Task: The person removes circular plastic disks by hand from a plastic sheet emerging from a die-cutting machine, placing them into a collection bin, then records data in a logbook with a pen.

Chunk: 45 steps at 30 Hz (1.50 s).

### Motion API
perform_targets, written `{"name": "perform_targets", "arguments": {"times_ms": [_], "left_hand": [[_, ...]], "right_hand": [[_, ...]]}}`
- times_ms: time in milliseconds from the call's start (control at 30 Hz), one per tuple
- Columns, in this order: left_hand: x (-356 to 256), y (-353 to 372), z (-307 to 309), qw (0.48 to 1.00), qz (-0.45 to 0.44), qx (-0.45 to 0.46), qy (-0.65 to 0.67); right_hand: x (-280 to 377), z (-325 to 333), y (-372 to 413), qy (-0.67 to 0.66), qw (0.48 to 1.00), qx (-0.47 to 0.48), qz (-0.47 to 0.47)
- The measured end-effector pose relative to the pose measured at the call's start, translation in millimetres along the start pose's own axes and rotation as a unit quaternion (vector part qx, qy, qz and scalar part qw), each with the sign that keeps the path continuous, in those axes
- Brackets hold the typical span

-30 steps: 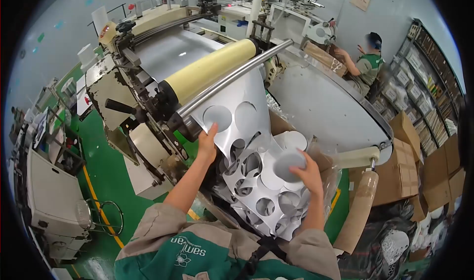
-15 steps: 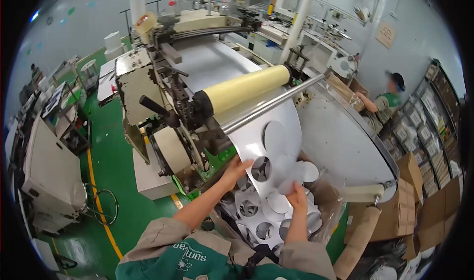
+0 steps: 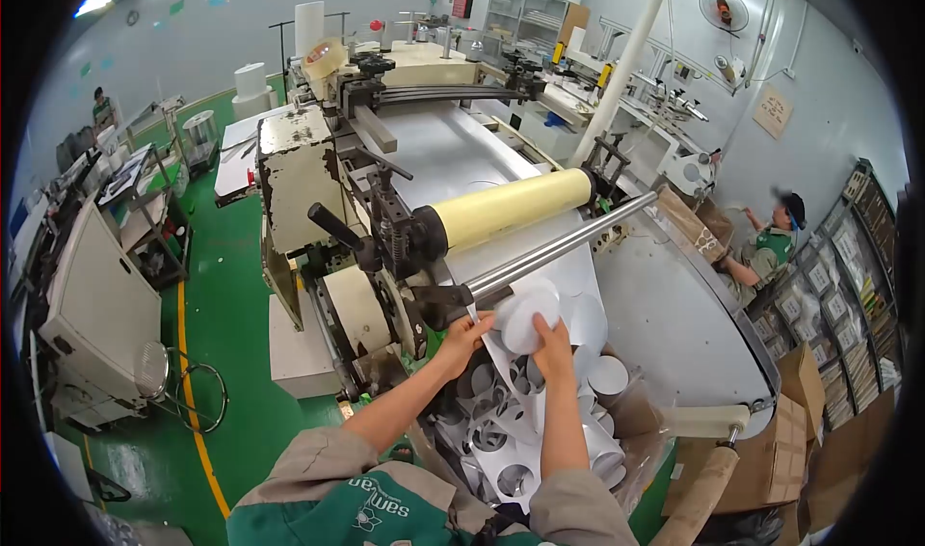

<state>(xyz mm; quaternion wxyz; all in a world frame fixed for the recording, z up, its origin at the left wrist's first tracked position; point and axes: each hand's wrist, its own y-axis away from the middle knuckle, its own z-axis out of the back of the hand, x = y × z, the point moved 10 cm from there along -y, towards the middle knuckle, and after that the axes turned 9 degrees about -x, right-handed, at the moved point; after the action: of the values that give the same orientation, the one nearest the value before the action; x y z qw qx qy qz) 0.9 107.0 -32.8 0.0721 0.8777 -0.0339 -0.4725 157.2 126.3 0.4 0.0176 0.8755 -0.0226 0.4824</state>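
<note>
My right hand (image 3: pixel 552 351) is closed on a small stack of white discs (image 3: pixel 526 317), held up in front of the metal bar. Just left of it, my left hand (image 3: pixel 464 342) pinches the edge of the silvery-white punched sheet (image 3: pixel 568 262), close beside the discs. That sheet comes down from under the yellow roller (image 3: pixel 515 211) and passes behind the steel bar (image 3: pixel 568 242). Beneath my hands, loose discs (image 3: pixel 608 375) and scrap with round holes (image 3: pixel 516 479) fill a plastic-lined box (image 3: pixel 641 421).
The machine's black handle (image 3: pixel 332 223) juts out at the left. A slanted metal panel (image 3: pixel 665 295) stands on the right, with cardboard boxes (image 3: pixel 747 450) below it. Beyond the panel sits a co-worker (image 3: pixel 776 242). A round-topped stool (image 3: pixel 154 368) is at far left.
Both hands have risen toward the steel bar. The right hand has lifted its discs up from over the box to beside the left hand. The camera view has shifted slightly.
</note>
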Motion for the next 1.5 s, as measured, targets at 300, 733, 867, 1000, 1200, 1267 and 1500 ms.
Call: {"name": "perform_targets", "arguments": {"times_ms": [300, 733, 867, 1000, 1200, 1267, 1500], "left_hand": [[-16, -32, 13, 0.988, -0.085, -0.103, 0.079], [-39, -11, 4, 0.996, -0.039, -0.07, 0.045], [-53, -34, 7, 0.994, -0.043, -0.048, 0.09], [-64, -35, -22, 0.965, 0.002, 0.043, 0.259], [-40, 2, -36, 0.993, 0.018, 0.034, 0.111], [-30, 15, -29, 0.997, 0.006, 0.01, 0.08], [-13, 14, -40, 0.996, 0.024, 0.072, 0.053]], "right_hand": [[82, 67, 50, 0.008, 0.988, -0.125, 0.085], [-28, 61, 6, -0.198, 0.972, -0.045, -0.114], [10, 100, 24, -0.201, 0.97, -0.127, -0.058], [56, 45, 12, 0.015, 0.999, -0.03, 0.035], [39, -39, -9, 0.177, 0.982, 0.008, 0.063], [22, -56, -14, 0.171, 0.983, 0.042, 0.044], [33, 3, 5, 0.029, 0.999, -0.01, 0.023]]}}
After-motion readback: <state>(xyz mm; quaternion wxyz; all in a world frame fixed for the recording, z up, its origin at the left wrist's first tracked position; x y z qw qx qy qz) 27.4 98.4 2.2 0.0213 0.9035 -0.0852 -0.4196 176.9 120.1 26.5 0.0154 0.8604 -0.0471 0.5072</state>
